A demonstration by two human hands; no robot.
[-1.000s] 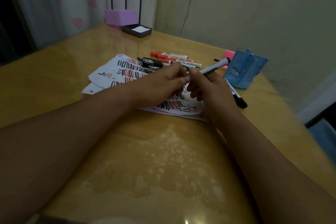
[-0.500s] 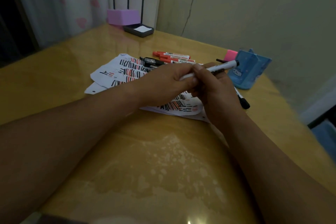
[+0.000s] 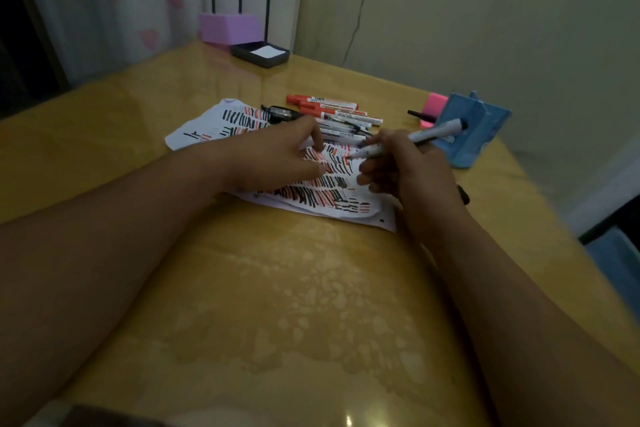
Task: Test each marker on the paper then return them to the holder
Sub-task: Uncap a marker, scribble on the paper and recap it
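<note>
Item: uncapped marker pinched in right grip, tip at the striped paper on the desk; left grip rests on the sheet, contents not discernible; likely risk: loose paper slides mid-stroke, inking the desk.

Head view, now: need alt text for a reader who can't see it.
A person's right hand grips a white marker, its tip at a paper sheet crowded with red and black strokes, while the left hand rests on the sheet. Behind lie red-capped markers; a blue holder stands to the right on the yellow table.
</note>
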